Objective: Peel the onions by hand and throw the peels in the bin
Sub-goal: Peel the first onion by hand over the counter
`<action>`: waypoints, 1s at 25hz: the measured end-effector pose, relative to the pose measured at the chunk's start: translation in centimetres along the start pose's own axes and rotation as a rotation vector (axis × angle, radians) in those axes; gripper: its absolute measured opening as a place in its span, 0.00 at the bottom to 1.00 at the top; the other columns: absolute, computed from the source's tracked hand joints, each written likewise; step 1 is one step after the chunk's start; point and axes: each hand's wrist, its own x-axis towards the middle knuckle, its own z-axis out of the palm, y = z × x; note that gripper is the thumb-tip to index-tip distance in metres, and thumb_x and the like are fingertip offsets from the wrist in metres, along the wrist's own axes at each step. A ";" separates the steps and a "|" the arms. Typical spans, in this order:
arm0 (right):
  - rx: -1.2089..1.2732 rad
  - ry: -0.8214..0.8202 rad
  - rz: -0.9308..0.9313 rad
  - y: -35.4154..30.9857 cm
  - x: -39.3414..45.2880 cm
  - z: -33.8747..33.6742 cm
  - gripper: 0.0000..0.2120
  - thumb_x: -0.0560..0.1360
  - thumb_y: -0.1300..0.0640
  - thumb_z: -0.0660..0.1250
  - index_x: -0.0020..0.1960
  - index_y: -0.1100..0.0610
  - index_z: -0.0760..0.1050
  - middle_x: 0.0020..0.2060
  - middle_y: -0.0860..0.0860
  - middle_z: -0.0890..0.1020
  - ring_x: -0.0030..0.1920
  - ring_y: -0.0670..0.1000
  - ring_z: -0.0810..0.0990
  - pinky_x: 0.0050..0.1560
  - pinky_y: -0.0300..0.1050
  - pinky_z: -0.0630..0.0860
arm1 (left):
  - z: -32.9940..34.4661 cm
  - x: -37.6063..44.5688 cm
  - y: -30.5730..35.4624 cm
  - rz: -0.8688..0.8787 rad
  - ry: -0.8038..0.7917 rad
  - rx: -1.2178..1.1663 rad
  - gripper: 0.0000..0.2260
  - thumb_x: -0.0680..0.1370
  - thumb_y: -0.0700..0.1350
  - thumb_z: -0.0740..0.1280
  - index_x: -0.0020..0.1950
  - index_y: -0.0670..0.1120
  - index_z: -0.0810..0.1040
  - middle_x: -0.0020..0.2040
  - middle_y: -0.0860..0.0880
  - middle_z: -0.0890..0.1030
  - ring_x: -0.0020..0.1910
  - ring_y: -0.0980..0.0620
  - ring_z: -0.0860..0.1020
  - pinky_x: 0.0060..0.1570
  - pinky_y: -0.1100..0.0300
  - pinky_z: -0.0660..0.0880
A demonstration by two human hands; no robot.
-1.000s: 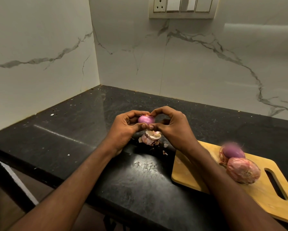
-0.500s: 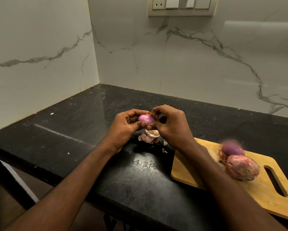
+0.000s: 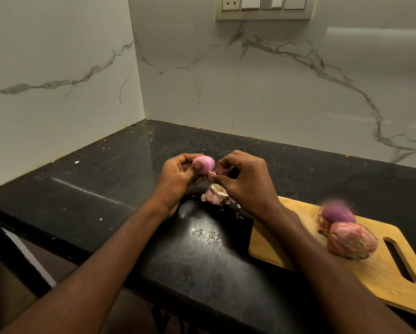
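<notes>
Here, a corner of a room is seen, walled on the left (image 3: 57,68) and at the back (image 3: 274,92) with pale slabs veined in grey. A switch plate (image 3: 264,7) is set high on the back wall. The corner is filled by a black speckled bench (image 3: 93,189), on which small white flecks and a bright patch of reflected light are scattered. Its front edge runs across the lower left, and a darker floor is glimpsed beyond it.

Above the middle of the bench, a pink peeled onion (image 3: 203,163) is held in the left hand (image 3: 178,177), whose grip is clenched round it with the thumb laid against its near side. Just to the right, a strip of peel (image 3: 214,174) hanging from the onion is pinched between thumb and fingers of the right hand (image 3: 245,179), so that grip is grasping the peel. Below the two hands, a small heap of loose peels (image 3: 215,194) lies on the bench, with a few crumbs beside it.

Farther right, a wooden cutting board (image 3: 286,237) with a slotted handle lies flat on the bench. Two more onions rest on it, touching: a purple, partly skinned one (image 3: 337,214) behind, somewhat blurred, and an unpeeled one (image 3: 351,239) in papery skin in front.
</notes>
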 end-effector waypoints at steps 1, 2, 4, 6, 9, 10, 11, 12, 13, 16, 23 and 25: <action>0.012 -0.021 0.001 -0.2 -0.1 0.2 0.09 0.70 0.60 0.82 0.47 0.56 0.84 0.41 0.46 0.82 0.40 0.42 0.81 0.41 0.33 0.77 | 0.0 0.1 0.0 -0.018 0.028 -0.051 0.19 0.73 0.45 0.72 0.61 0.38 0.79 0.54 0.38 0.85 0.49 0.46 0.86 0.45 0.60 0.83; 0.027 -0.033 0.009 -0.3 -0.1 0.4 0.09 0.70 0.60 0.82 0.46 0.56 0.84 0.41 0.46 0.83 0.40 0.42 0.81 0.42 0.34 0.78 | -0.1 0.2 0.0 -0.032 0.033 -0.088 0.18 0.73 0.46 0.71 0.60 0.38 0.79 0.54 0.38 0.85 0.49 0.46 0.86 0.45 0.60 0.83; 0.065 -0.035 0.035 -0.3 -0.1 0.2 0.08 0.69 0.60 0.82 0.46 0.56 0.85 0.40 0.45 0.84 0.41 0.43 0.83 0.42 0.38 0.80 | -0.2 0.3 -0.2 -0.048 0.013 -0.112 0.17 0.75 0.46 0.70 0.60 0.38 0.79 0.57 0.37 0.84 0.53 0.44 0.85 0.49 0.57 0.83; 0.116 -0.101 0.050 -0.3 0.0 -0.2 0.06 0.70 0.62 0.81 0.45 0.57 0.86 0.39 0.46 0.85 0.41 0.44 0.84 0.42 0.41 0.81 | -0.4 0.6 -0.4 -0.050 0.025 -0.104 0.14 0.79 0.45 0.68 0.61 0.38 0.79 0.59 0.36 0.82 0.55 0.43 0.84 0.51 0.56 0.83; 0.173 -0.210 0.061 -0.8 -0.4 -0.3 0.05 0.74 0.67 0.77 0.46 0.59 0.85 0.40 0.48 0.86 0.40 0.41 0.86 0.42 0.42 0.83 | -0.5 0.7 -0.2 -0.048 0.093 -0.171 0.11 0.85 0.40 0.62 0.62 0.35 0.77 0.59 0.34 0.81 0.51 0.42 0.86 0.51 0.56 0.83; 0.121 -0.182 0.047 -0.7 -0.4 -0.2 0.05 0.74 0.66 0.77 0.47 0.58 0.86 0.40 0.48 0.86 0.41 0.42 0.86 0.42 0.44 0.83 | -0.5 0.7 -0.1 -0.048 0.088 -0.184 0.11 0.84 0.40 0.63 0.62 0.35 0.77 0.59 0.34 0.81 0.51 0.43 0.86 0.52 0.56 0.83; 0.051 -0.143 0.028 -0.5 -0.4 -0.2 0.05 0.74 0.63 0.77 0.49 0.56 0.87 0.41 0.46 0.85 0.41 0.44 0.85 0.42 0.48 0.83 | -0.5 0.6 0.0 -0.042 0.067 -0.171 0.11 0.82 0.40 0.66 0.62 0.36 0.77 0.59 0.35 0.81 0.52 0.44 0.86 0.52 0.55 0.83; -0.011 -0.115 0.016 -0.3 -0.3 -0.1 0.05 0.75 0.60 0.77 0.51 0.54 0.87 0.41 0.45 0.85 0.42 0.46 0.84 0.42 0.52 0.82 | -0.4 0.5 0.0 -0.028 0.038 -0.139 0.13 0.79 0.41 0.69 0.61 0.38 0.78 0.58 0.37 0.82 0.53 0.45 0.86 0.53 0.55 0.83; -0.054 -0.107 0.013 -0.1 -0.2 -0.1 0.05 0.76 0.57 0.76 0.51 0.53 0.87 0.41 0.45 0.84 0.41 0.47 0.82 0.42 0.54 0.81 | -0.5 0.4 0.1 -0.013 0.010 -0.103 0.16 0.75 0.41 0.72 0.61 0.39 0.79 0.58 0.39 0.83 0.54 0.45 0.85 0.54 0.55 0.83; -0.111 -0.095 0.045 0.2 -0.2 -0.1 0.05 0.79 0.56 0.72 0.53 0.53 0.86 0.43 0.46 0.83 0.43 0.47 0.81 0.44 0.55 0.81 | -0.6 0.1 0.2 0.007 -0.039 -0.039 0.22 0.70 0.39 0.77 0.63 0.41 0.78 0.61 0.39 0.83 0.60 0.42 0.83 0.57 0.55 0.82; 0.247 -0.012 0.324 -0.3 0.4 -0.4 0.08 0.81 0.53 0.69 0.59 0.52 0.83 0.49 0.46 0.86 0.49 0.47 0.85 0.50 0.54 0.85 | 0.3 -0.7 0.5 0.130 -0.055 0.198 0.30 0.68 0.30 0.79 0.67 0.44 0.78 0.60 0.43 0.82 0.59 0.47 0.84 0.56 0.56 0.82; 0.242 -0.032 0.300 -1.0 0.1 0.0 0.11 0.78 0.49 0.74 0.58 0.52 0.84 0.49 0.45 0.86 0.49 0.44 0.84 0.51 0.47 0.84 | 0.4 -0.8 0.7 0.141 -0.054 0.265 0.27 0.68 0.31 0.80 0.65 0.43 0.81 0.60 0.46 0.84 0.59 0.48 0.84 0.56 0.55 0.83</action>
